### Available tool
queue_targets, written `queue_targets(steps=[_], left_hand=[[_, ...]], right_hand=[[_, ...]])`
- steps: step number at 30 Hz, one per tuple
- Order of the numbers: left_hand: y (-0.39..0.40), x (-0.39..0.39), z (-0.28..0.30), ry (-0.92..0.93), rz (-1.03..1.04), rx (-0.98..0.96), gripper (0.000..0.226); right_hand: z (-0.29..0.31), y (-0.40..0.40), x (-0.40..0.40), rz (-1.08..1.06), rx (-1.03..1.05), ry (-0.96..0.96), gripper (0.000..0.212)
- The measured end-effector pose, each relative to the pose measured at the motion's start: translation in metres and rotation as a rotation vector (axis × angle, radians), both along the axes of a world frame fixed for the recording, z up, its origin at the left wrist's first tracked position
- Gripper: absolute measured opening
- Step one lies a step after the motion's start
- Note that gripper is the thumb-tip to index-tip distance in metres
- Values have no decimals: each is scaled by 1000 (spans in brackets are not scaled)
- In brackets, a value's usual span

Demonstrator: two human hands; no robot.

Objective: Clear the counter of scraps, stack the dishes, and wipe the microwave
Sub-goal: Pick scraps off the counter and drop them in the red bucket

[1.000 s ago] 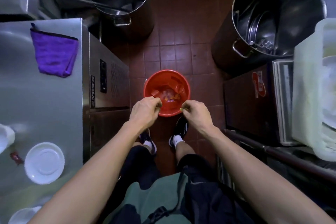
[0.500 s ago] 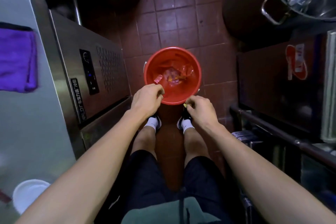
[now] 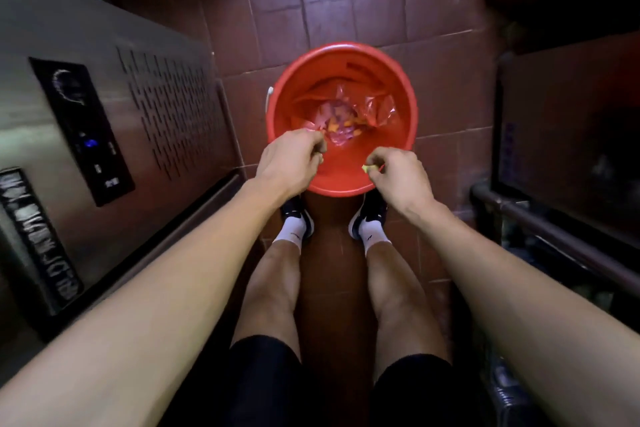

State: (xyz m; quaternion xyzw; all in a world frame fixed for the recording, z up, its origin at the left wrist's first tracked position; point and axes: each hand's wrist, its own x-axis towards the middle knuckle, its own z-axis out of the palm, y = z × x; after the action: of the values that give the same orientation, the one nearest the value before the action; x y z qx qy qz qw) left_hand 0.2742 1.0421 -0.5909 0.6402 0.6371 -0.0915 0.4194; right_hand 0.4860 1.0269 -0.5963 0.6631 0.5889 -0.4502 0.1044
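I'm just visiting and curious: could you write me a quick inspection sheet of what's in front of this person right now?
Surface: red-brown tiled floor; no counter top in view.
Job's things: red bucket on the floor just ahead of the shoes, holding crumpled wrappers and scraps; a small yellow scrap pinched over its near rim.
Clutter: nothing seen on the floor.
Hands: left hand curled over the bucket's near rim, contents unclear; right hand pinches the yellow scrap.
Cables: nothing seen.
Surroundings: steel cabinet with vent slots and a dark control panel on the left; dark box and metal rail on the right.
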Motion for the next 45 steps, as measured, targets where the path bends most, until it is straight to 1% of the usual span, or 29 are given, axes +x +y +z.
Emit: queue_targets(steps=[5,11,18,21,25,29,35,38,41,45], left_hand=[[5,-1,-53,-15,-11,15,9],[9,2,-95,-26,-24,38,8],[25,10,-123,-37,-17,77,10],[27,10,-129,-20,-19,83,10],[24,8,-127,21,-64,85,15],[20,8,-116,57,-139,52,23],[19,13,-76,118,-227,-34,36],[21,15,-40,129,-225,-36,40],[25,21,5,139,-191,-35,42],[29,29,73,150,-140,-26,47]], right_hand=[[-49,5,4,46,2,-13,9],[-92,11,-6,11,31,13,9],[-123,22,-20,-90,129,-10,13],[-129,24,-21,-110,132,0,15],[-126,23,-19,-126,125,5,18],[-113,21,-11,-113,73,6,22],[-78,26,2,18,-91,-56,32],[-45,34,6,64,-102,-66,36],[-4,42,9,126,-72,-66,40],[60,56,14,199,6,-51,37]])
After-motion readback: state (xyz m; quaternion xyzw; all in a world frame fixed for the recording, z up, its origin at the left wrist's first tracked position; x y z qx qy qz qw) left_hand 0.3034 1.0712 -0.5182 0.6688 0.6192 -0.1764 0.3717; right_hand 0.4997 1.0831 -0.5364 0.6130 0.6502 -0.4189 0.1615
